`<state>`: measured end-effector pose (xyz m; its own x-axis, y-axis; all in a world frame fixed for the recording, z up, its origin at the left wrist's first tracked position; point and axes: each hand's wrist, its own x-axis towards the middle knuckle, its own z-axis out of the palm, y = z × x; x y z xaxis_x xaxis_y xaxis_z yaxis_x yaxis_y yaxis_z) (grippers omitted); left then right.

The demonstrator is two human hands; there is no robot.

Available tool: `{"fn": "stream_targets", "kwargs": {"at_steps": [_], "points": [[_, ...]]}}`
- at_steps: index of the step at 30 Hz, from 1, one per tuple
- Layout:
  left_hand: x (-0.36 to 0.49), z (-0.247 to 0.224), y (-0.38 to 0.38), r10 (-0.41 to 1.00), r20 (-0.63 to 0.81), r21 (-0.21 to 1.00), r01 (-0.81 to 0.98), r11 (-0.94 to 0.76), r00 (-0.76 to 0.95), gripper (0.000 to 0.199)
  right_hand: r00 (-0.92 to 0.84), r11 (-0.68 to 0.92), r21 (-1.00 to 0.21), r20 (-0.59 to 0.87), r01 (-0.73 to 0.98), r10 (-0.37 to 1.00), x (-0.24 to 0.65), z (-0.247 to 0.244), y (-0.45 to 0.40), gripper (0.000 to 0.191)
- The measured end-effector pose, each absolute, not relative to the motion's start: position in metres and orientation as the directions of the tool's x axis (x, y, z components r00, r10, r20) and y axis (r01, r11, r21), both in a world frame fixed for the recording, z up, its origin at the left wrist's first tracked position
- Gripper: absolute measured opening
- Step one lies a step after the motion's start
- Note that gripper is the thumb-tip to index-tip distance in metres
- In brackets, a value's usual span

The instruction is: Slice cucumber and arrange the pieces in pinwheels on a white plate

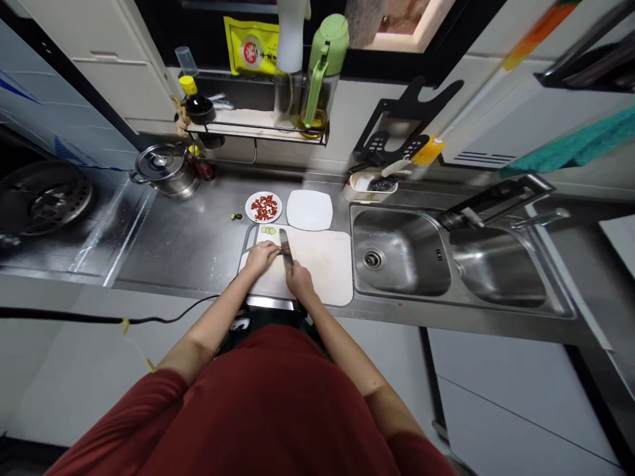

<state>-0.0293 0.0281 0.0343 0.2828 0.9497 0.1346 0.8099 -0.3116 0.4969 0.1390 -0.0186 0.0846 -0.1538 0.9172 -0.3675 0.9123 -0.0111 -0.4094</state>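
Note:
My right hand (299,279) is wrapped round the handle of a kitchen knife (284,242), whose broad blade points away from me over the white cutting board (325,268). Just left of the blade, my left hand (262,258) is closed, its fingertips on a small green piece of cucumber (280,252). My fingers hide most of that piece. Several thin cucumber slices (268,231) lie at the board's far left. Beyond the board are a round white plate (249,210) with chopped red bits and a bare square white plate (309,209). Cucumber ends (237,216) rest on the counter.
To the right is a double steel sink (401,254) with a faucet (496,205). A lidded pot (166,170), a sauce bottle (203,165) and a gas burner (44,198) are on the left. Above the counter hangs a shelf (253,125) holding bottles; a utensil caddy (370,190) stands behind the sink.

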Motion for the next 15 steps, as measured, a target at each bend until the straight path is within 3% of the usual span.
{"fn": "stream_targets", "kwargs": {"at_steps": [15], "points": [[-0.0278,0.0390,0.0280,0.959,0.117,0.528,0.802,-0.280,0.258,0.025,-0.173,-0.007,-0.414,-0.395,0.910,0.902,0.1348,0.0872,-0.0178,0.025]]}}
